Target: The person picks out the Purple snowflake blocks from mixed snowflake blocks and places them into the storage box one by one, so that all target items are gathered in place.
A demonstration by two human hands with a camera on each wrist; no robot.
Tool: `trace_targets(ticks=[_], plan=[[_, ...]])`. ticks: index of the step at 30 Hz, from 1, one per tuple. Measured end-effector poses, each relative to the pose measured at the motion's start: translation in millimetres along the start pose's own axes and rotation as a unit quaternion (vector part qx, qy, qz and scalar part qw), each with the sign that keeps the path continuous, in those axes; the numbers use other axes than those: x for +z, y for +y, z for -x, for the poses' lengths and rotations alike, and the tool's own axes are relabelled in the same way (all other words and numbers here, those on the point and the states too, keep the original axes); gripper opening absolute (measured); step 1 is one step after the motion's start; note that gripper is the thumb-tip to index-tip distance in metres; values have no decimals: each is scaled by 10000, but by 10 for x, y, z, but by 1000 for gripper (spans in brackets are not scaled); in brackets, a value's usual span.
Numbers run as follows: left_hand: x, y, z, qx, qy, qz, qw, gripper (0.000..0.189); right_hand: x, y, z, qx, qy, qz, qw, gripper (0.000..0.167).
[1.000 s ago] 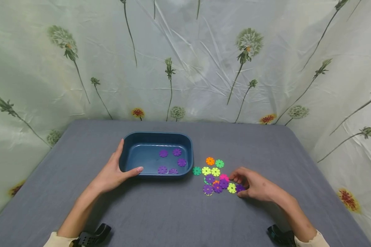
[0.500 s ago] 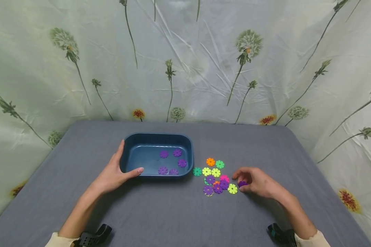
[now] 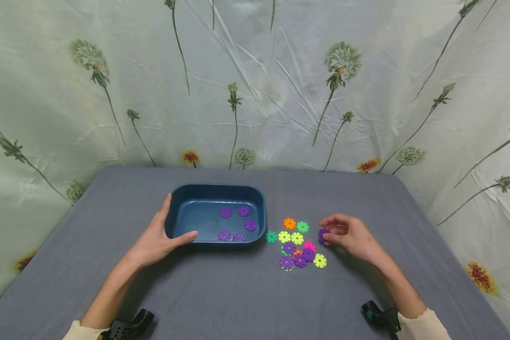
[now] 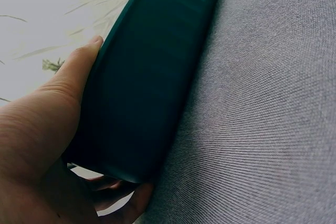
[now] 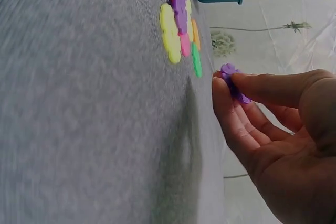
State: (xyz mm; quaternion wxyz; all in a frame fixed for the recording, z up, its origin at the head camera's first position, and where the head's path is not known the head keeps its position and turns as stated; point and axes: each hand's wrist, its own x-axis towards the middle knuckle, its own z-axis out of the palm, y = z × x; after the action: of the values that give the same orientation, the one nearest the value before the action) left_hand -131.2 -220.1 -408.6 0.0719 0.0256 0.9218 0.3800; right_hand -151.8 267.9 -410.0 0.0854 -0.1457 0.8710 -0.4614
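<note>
My left hand (image 3: pixel 156 238) grips the near left corner of a deep blue tray (image 3: pixel 214 190), thumb over its front rim and fingers along its left end. In the left wrist view the thumb lies at the rim of the tray (image 4: pixel 142 82). Several purple notched discs lie flat in the tray, such as one purple disc (image 3: pixel 250 225). My right hand (image 3: pixel 354 238) pinches another purple snowflake disc (image 5: pixel 234 83) between thumb and forefinger, raised above the cloth in the right wrist view. Left of it lies a loose cluster of discs.
The cluster includes an orange disc (image 3: pixel 289 223), a yellow disc (image 3: pixel 320 260), a pink disc (image 3: pixel 309 247) and overlapping purple discs (image 3: pixel 299 260). A teal disc (image 3: pixel 271 237) lies close to the tray's right end. Grey cloth (image 3: pixel 238 297) covers the table; a flowered curtain (image 3: pixel 263 94) hangs behind.
The right hand has picked the purple disc up from beside the yellow one and moved it up and away from the near side. The left hand and tray stay put.
</note>
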Motion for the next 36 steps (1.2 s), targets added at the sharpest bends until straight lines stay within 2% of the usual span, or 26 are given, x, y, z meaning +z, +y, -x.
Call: trace_targets(ticks=[4, 11, 18, 27, 36], plan=[[5, -4, -6, 3, 33, 5, 10000, 129, 40, -45, -25, -25, 208, 83, 9997, 27], [16, -4, -10, -39, 72, -37, 10000, 130, 110, -93, -109, 65, 458, -72, 9989, 24], [8, 16, -11, -125, 56, -93, 9999, 130, 197, -124, -217, 180, 406, -467, 9979, 19], [27, -9, -16, -54, 37, 22, 10000, 130, 339, -222, -315, 329, 867, 489, 9945, 12], [14, -3, -13, -129, 8, -108, 9999, 130, 435, -320, -415, 232, 691, 192, 9972, 13]])
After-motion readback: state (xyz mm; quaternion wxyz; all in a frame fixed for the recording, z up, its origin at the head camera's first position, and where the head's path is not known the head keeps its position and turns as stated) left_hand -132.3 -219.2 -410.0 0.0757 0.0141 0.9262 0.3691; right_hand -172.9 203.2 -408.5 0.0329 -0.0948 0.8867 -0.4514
